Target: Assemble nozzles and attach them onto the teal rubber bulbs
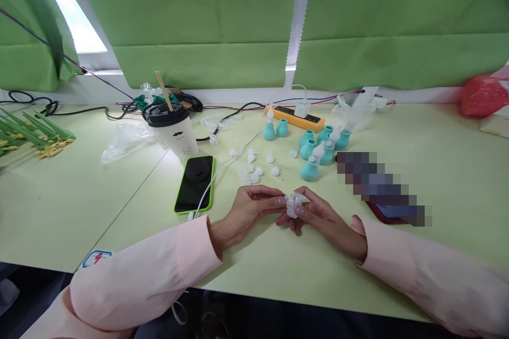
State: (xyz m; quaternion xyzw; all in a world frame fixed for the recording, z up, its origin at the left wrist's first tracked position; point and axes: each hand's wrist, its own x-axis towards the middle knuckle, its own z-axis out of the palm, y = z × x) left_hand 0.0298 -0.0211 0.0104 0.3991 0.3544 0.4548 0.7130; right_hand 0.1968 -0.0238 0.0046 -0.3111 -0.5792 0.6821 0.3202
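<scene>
My left hand (pixel 250 207) and my right hand (pixel 322 218) meet over the pale green table (pixel 278 265), both pinching a small clear plastic piece (pixel 295 202) between the fingertips. Just beyond them lie several loose clear tips (pixel 254 165). Further back stand several teal rubber bulbs (pixel 314 151), some with clear tips fitted. A phone in a green case (pixel 195 184) lies to the left of my left hand, with a white cable plugged in.
A lidded cup with a wooden stick (pixel 173 130) stands behind the phone. An orange power strip (pixel 296 116) and cables lie at the back. Crumpled clear bags (pixel 125 140) and green and yellow parts (pixel 35 135) sit at left. A red bag (pixel 483 95) is at far right.
</scene>
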